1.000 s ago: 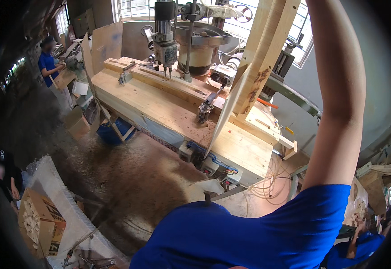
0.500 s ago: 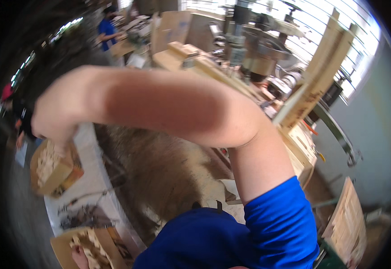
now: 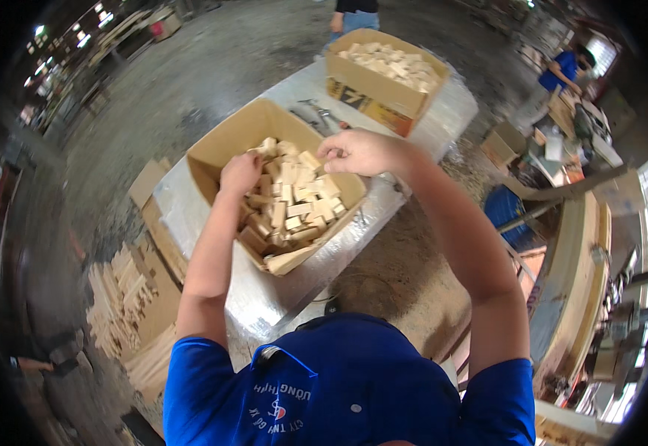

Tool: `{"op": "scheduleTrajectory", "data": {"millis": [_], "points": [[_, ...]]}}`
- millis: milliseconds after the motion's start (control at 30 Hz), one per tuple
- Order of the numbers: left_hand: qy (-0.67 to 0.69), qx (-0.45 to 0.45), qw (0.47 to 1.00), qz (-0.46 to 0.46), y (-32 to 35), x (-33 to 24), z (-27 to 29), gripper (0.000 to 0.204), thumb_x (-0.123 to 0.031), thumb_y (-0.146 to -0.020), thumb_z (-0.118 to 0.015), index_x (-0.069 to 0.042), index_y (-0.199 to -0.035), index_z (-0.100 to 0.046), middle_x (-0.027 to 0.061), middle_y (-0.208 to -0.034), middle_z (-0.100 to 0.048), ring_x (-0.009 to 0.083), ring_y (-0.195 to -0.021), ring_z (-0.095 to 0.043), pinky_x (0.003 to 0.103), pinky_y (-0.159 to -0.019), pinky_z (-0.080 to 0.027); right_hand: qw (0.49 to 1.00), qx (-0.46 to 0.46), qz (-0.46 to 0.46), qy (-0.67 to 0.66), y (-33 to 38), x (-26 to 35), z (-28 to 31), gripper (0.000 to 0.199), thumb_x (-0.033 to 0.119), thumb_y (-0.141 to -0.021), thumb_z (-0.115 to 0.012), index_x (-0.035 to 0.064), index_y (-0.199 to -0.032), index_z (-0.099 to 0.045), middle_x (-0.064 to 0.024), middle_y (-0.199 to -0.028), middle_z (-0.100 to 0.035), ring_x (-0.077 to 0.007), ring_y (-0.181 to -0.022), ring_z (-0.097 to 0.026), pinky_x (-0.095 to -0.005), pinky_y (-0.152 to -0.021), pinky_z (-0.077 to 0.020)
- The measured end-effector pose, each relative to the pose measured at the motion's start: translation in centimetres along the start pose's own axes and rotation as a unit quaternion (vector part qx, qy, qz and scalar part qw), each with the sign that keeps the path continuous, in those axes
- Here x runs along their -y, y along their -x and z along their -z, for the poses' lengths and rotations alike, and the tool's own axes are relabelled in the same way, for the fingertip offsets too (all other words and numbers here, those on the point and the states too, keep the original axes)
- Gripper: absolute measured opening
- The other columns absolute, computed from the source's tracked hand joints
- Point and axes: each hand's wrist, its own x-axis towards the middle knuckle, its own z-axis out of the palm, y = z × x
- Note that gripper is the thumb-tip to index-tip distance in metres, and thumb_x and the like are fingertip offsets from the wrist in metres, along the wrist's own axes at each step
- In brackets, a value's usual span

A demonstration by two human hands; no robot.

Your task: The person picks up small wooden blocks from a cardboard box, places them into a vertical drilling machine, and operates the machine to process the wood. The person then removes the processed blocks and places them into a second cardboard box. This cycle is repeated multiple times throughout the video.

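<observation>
An open cardboard box [image 3: 216,154] stands on the plastic-wrapped table, holding many loose, pale wooden blocks [image 3: 294,195]. My left hand [image 3: 241,173] reaches inside its left part, fingers curled down at the blocks by the far wall; whether a block is in its grip is hidden. Over the far right rim hangs my right hand [image 3: 365,153], its fingers bent and pressed together close to a tilted block. What those fingers hold, if anything, I cannot make out.
Behind to the right, a second cardboard box [image 3: 372,104] holds more wooden blocks. Hand tools [image 3: 322,113] lie between the boxes. Wood strips [image 3: 123,290] are stacked at left. A blue drum [image 3: 508,215] and a wooden bench [image 3: 580,275] stand at right. Two other people are farther back.
My view has swung left, bringing both boxes to the middle. My right hand has gone from the far box to the near one. The left hand stays in the near box.
</observation>
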Motion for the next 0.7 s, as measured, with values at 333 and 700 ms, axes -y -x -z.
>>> {"op": "scheduleTrajectory", "data": {"millis": [333,700], "points": [[0.057,-0.055,0.996,0.051,-3.9,1.9,-2.0,0.022,-0.026,-0.087,-0.049,-0.011,-0.093,-0.064,0.0182,-0.084,-0.066,0.037,-0.081,-0.063,0.048,-0.072,-0.05,0.977,0.109,-0.18,0.047,-16.7,-2.6,-11.2,0.029,0.022,-0.083,-0.06,-0.0057,-0.091,-0.061,-0.0164,-0.077,-0.066,-0.0238,-0.06,-0.064,-0.0344,-0.055,-0.0539],[0.201,0.023,0.979,0.037,-4.6,3.0,-2.2,0.036,-0.038,-0.086,-0.054,-0.007,-0.101,-0.064,0.017,-0.088,-0.067,0.0318,-0.081,-0.065,0.042,-0.073,-0.051,0.99,-0.094,-0.105,0.02,-18.4,-5.6,-16.4,0.06,0.018,-0.076,-0.066,-0.0017,-0.128,-0.042,-0.0198,-0.097,-0.063,-0.0211,-0.067,-0.065,-0.0307,-0.058,-0.0517]]}}
